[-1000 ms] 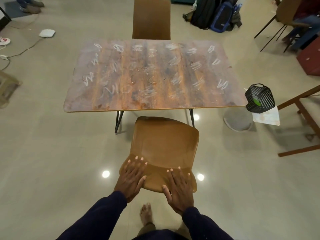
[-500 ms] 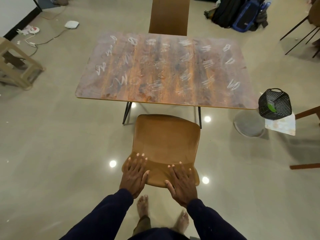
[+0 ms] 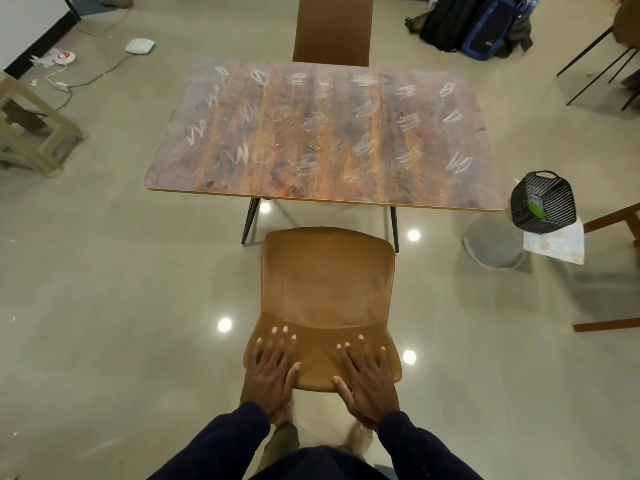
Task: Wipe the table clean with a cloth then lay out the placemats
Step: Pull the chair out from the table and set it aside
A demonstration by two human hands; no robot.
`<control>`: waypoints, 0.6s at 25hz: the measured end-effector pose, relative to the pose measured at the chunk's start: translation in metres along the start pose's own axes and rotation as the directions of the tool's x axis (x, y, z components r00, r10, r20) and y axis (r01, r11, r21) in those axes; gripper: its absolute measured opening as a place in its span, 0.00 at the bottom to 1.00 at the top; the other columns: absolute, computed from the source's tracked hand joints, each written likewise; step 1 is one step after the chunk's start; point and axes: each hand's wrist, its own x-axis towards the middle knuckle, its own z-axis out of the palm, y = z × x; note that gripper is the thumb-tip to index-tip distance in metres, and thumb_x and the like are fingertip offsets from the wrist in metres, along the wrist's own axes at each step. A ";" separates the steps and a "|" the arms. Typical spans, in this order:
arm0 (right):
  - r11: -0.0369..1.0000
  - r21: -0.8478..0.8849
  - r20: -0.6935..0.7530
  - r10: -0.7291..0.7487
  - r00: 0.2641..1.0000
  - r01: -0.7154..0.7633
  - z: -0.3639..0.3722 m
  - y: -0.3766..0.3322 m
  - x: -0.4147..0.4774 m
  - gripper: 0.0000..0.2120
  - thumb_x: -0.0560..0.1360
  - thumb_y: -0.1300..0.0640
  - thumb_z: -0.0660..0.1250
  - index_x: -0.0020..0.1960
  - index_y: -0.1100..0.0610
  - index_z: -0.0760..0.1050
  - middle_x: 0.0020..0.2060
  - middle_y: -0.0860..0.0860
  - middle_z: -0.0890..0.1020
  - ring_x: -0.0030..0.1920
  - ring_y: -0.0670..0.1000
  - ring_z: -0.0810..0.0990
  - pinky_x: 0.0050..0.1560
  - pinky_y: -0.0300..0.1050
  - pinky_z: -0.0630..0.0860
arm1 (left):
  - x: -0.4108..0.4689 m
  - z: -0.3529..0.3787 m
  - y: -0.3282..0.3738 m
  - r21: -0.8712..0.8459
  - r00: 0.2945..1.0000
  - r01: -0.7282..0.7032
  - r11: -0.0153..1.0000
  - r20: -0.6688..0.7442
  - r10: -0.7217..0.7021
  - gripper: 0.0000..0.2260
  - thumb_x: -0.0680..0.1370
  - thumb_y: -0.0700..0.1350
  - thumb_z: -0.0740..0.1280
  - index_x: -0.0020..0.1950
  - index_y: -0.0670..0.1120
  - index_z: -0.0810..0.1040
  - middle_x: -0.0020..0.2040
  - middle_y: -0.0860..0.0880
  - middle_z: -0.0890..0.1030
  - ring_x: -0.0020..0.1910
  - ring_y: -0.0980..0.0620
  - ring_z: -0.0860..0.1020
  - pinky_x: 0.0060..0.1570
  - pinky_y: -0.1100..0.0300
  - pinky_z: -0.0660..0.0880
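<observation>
Head view: one table at 12 o'clock, its top covered in white scribbles, and two brown chairs, the near chair just short of the table's near edge, the far chair at its far edge. Bare floor lies at 9 and 3 o'clock of the near chair. Left hand and right hand lie flat, fingers straight, on the near chair's back. At 2 o'clock one black basket holds a green thing and stands on a patterned placemat

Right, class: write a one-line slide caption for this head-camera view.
A person's left hand and right hand rest flat on a brown chair before a wooden table covered in white scribbles.
</observation>
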 end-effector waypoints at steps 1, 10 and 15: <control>1.000 -0.004 0.002 0.006 1.000 -0.006 0.000 -0.002 0.000 0.31 0.85 0.33 0.47 0.77 0.51 0.69 0.74 0.53 0.77 0.75 0.63 0.74 0.76 0.64 0.49 | -0.001 -0.001 0.000 0.004 1.000 0.004 1.000 0.014 -0.004 0.27 0.89 0.56 0.45 0.81 0.44 0.70 0.82 0.41 0.68 0.82 0.40 0.62 0.81 0.39 0.54; 0.995 -0.079 -0.012 0.055 0.998 -0.056 -0.035 -0.007 0.030 0.33 0.86 0.35 0.43 0.75 0.53 0.73 0.72 0.53 0.79 0.77 0.62 0.72 0.73 0.71 0.55 | 0.041 -0.025 -0.005 -0.028 0.999 0.005 1.000 0.046 -0.004 0.28 0.89 0.57 0.44 0.81 0.44 0.69 0.82 0.41 0.68 0.82 0.42 0.60 0.81 0.43 0.49; 0.989 -0.107 -0.024 0.096 0.995 -0.099 -0.038 -0.011 0.034 0.31 0.86 0.38 0.44 0.74 0.53 0.75 0.72 0.52 0.79 0.77 0.61 0.72 0.74 0.76 0.64 | 0.048 -0.030 -0.010 -0.002 0.998 -0.014 1.000 0.060 0.014 0.28 0.90 0.57 0.43 0.82 0.45 0.67 0.82 0.42 0.68 0.82 0.43 0.59 0.81 0.46 0.47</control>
